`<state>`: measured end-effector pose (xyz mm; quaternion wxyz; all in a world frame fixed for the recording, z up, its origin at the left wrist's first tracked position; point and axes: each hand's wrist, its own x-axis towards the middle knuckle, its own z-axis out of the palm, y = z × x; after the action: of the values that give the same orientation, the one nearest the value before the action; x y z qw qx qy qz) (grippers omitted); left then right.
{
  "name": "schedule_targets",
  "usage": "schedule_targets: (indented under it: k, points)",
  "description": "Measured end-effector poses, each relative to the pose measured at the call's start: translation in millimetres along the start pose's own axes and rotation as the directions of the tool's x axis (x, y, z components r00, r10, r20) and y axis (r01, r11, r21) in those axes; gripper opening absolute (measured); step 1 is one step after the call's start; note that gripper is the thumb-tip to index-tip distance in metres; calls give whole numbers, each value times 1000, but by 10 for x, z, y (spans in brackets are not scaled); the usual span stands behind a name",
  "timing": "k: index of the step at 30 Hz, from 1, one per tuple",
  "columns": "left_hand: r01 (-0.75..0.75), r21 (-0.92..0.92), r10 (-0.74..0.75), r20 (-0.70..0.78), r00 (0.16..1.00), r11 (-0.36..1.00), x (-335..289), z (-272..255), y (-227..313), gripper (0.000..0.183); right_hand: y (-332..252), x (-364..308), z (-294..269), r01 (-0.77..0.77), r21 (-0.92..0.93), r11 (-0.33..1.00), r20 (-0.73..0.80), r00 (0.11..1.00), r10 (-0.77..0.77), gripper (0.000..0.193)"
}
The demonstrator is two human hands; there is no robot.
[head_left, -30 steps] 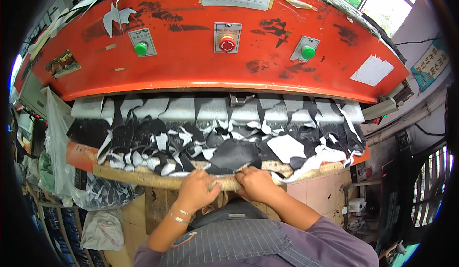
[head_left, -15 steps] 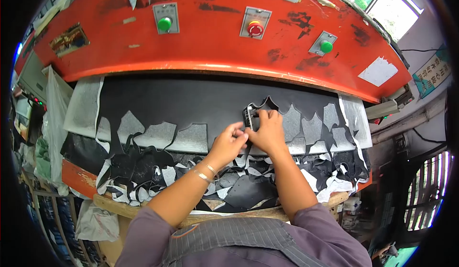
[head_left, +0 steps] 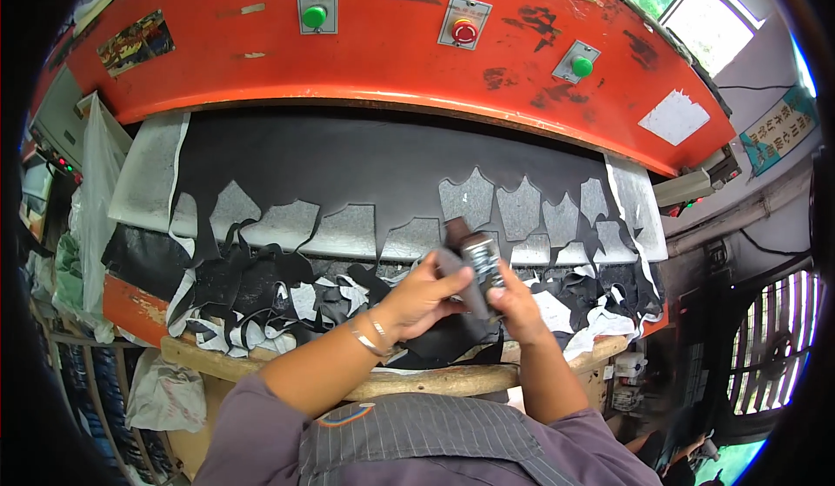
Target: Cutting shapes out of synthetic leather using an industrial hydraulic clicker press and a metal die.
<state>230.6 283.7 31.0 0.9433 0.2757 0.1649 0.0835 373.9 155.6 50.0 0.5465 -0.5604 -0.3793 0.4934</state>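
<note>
Over the front edge of the work surface, my left hand (head_left: 422, 299) is closed on a grey-backed piece of black sheet material (head_left: 468, 293), thumb on top. My right hand (head_left: 520, 308) grips a dark metal cutting die (head_left: 481, 261), tilted and slightly blurred, right beside that piece. The two nearly touch, and I cannot tell whether the piece is fully out of the die. Behind them lies a black sheet (head_left: 348, 168) with a row of shaped holes along its near side, a pale board (head_left: 143, 173) showing through.
A red machine beam (head_left: 391, 60) spans the far side, carrying two green buttons (head_left: 315, 17) and a red one (head_left: 464, 32). Black and white scraps (head_left: 261, 286) heap along the front, above a wooden rail (head_left: 435, 382). A plastic bag (head_left: 165, 390) hangs at lower left.
Both hands have come back toward me, lifting the die off the sheet. A new hole shows where it stood. The grey-backed piece is now in my left hand.
</note>
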Motion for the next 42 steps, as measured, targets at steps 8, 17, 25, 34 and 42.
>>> schedule_targets:
  k: [8,17,25,34,42]
  points:
    - [27,945,121,-70,990,327,-770,-700,-11,62,-100,629,475,300,-718,628,76,931,-357,56]
    - [113,990,630,-37,775,-81,-445,-528,490,72,114,1550,858,-188,-961,204,-231,949,-214,57]
    - [198,940,646,30,763,-278,214,-952,833,121,264,1340,128,-56,-882,469,-188,952,-240,88]
    - [192,911,580,62,812,-366,446,-868,1089,116,315,1572,-3,35,-925,379,-113,926,-361,79]
    - [243,898,635,50,771,-366,513,-882,1133,118,300,1624,-12,50,-935,352,-102,911,-399,75]
